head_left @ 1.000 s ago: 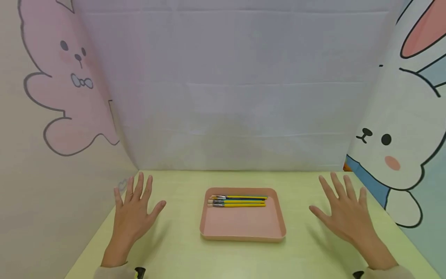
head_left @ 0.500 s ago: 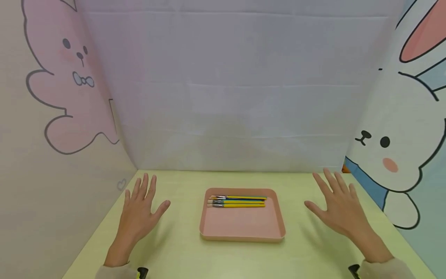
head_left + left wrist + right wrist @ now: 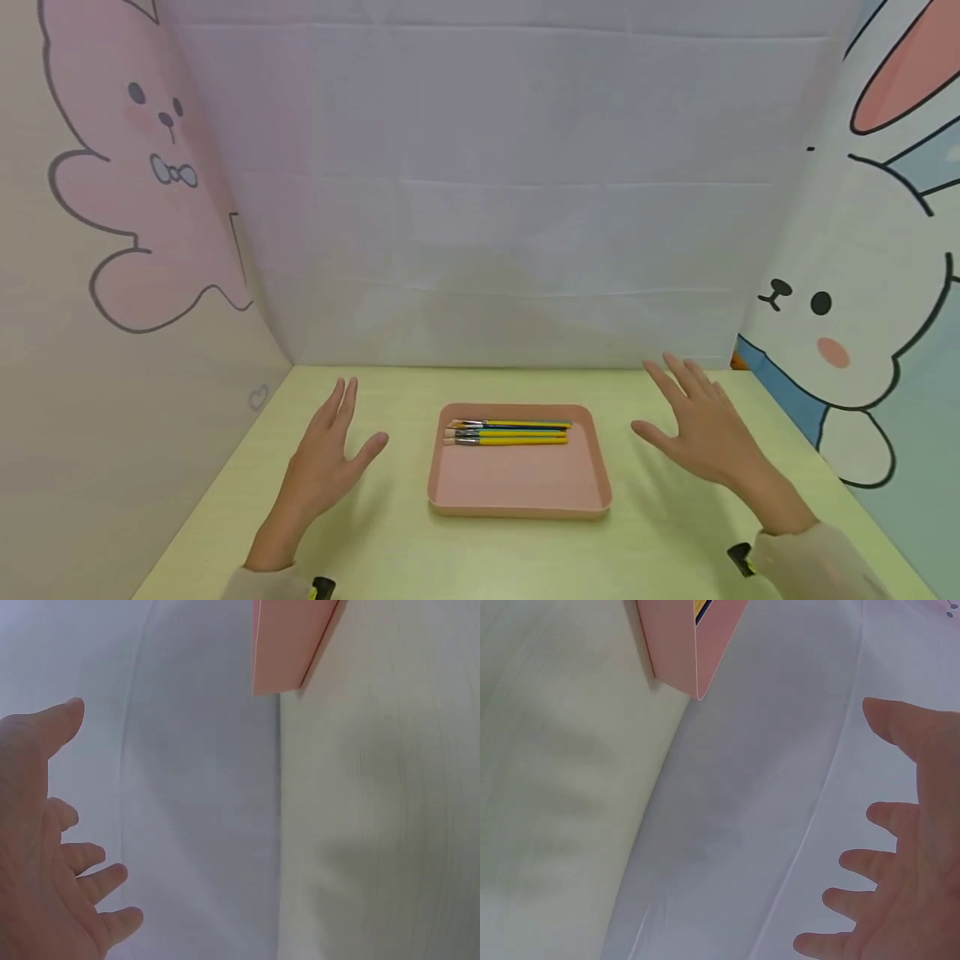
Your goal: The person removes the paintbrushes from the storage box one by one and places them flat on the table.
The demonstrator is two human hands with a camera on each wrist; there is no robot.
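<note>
Paintbrushes: slim, mostly yellow handles, one dk blue among them, silvery ferrules, pale bristles; exact qty unclear, as they lie close together. Loc.: flat in far half of pink tray, to R of L hand and to L of R hand, bristle ends toward L hand, handle ends toward R hand. Tray: rectangular, rounded corners, low raised wall, bare in the half nearer the person; sits between the two hands, apart from both. L hand: wide, fingers extended fwd, thumb spread toward tray; grips nothing; held above worktop, shadow falling on surface just beside it. R hand: likewise wide, fingers fanned fwd, thumb out toward tray, nothing gripped, also clear of surface w/ shadow below. Tray wall stands betw. each hand and the brushes. Lt-coloured sleeves at both wrists, w/ small dk device at L cuff and a similar one at R cuff. Surroundings: white cloth backdrop, creased, beyond both hands' fingertips; pink cartoon figure on side panel outboard of L hand; white cartoon rabbit on panel outboard of R hand.
</note>
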